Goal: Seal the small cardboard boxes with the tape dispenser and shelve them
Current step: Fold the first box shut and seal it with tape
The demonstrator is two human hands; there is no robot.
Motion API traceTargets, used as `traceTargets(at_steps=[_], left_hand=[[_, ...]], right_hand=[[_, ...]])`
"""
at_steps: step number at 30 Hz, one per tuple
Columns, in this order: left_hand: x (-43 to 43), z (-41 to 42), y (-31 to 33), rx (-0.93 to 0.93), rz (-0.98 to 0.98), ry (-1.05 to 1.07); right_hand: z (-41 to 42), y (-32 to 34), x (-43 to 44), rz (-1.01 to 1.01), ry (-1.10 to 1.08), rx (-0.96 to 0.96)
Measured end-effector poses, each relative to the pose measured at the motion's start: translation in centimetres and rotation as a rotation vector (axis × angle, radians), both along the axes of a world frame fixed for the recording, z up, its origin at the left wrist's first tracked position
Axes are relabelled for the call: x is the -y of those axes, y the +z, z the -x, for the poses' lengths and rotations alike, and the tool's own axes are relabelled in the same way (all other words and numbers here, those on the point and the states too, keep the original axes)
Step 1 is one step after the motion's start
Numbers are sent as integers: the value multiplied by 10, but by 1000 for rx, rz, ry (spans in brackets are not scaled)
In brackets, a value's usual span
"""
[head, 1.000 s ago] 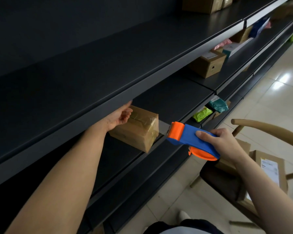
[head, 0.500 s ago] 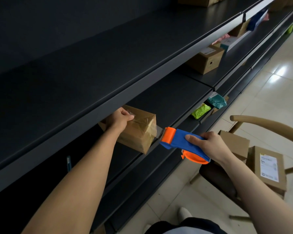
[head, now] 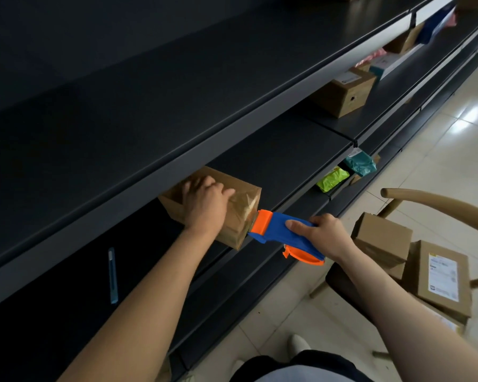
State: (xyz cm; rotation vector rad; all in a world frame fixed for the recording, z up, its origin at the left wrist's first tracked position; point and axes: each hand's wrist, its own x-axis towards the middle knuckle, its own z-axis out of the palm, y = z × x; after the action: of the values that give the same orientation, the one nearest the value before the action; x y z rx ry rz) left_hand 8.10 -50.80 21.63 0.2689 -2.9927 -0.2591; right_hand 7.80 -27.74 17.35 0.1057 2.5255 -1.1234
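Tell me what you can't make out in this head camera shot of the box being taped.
Head view only:
Far end of the taped box: hidden by the upper shelf lip and the left hand.
Tape roll in the tape dispenser: covered by its shell and the right hand.
Print on the labelled box: too small.
Blue tool: too dim to identify.

Taped brown box (head: 244, 209) at shelf's (head: 287, 166) near edge, blue-orange tape dispenser (head: 273, 227) against its right end, two more boxes (head: 381, 238) (head: 439, 277) near right
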Motion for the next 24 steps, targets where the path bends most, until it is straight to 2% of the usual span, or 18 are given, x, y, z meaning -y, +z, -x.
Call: traceTargets(at_steps=[3, 5, 18, 24], left_hand=[[-9, -5, -5, 227, -87, 67], [-12, -4, -7, 275, -56, 83], [-21, 1, -11, 316, 102, 99], [-35, -2, -19, 293, 200, 80]], right_hand=[[5, -2, 7, 3, 5, 12], [8, -4, 11, 7, 18, 30], [-1, -27, 12, 161, -16, 112], [-3, -27, 18, 150, -27, 83]])
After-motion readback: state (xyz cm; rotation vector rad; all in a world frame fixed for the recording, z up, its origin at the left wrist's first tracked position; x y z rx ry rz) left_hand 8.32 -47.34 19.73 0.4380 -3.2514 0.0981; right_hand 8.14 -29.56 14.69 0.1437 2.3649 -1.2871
